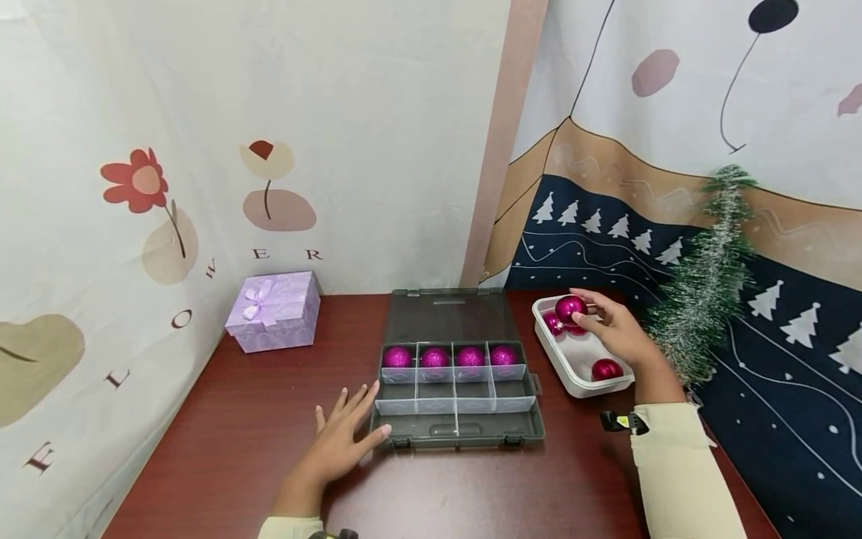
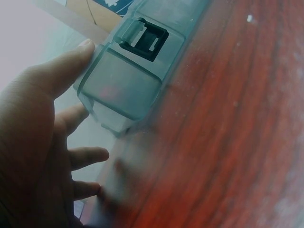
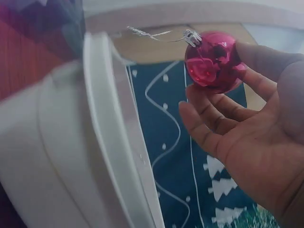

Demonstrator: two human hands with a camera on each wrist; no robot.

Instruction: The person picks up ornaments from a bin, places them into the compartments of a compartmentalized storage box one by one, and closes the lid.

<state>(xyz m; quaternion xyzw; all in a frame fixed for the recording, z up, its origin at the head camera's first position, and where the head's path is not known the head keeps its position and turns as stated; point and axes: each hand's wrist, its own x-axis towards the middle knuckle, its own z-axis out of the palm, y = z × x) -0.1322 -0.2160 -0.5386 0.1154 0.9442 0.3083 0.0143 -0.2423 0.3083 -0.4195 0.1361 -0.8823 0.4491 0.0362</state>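
My right hand (image 1: pixel 616 329) pinches a shiny magenta Christmas ball (image 3: pixel 213 61) between thumb and fingers, above a white tub (image 1: pixel 579 383). A silver cap with a wire loop shows on the ball in the right wrist view. Inside the tub lie more shiny balls, among them a red one (image 1: pixel 607 369) at the near end. A grey see-through compartment box (image 1: pixel 460 427) lies with its lid (image 1: pixel 450 316) folded back. Glittery magenta balls (image 1: pixel 434 357) fill its back row, one per compartment. With fingers spread, my left hand (image 1: pixel 340 442) touches the box's left edge.
A lilac gift box (image 1: pixel 274 313) with a bow stands at the back left of the brown table (image 1: pixel 222 434). To the right of the tub rises a small frosted artificial tree (image 1: pixel 707 277). Printed cloth walls (image 1: pixel 377 150) border the table behind and at the sides.
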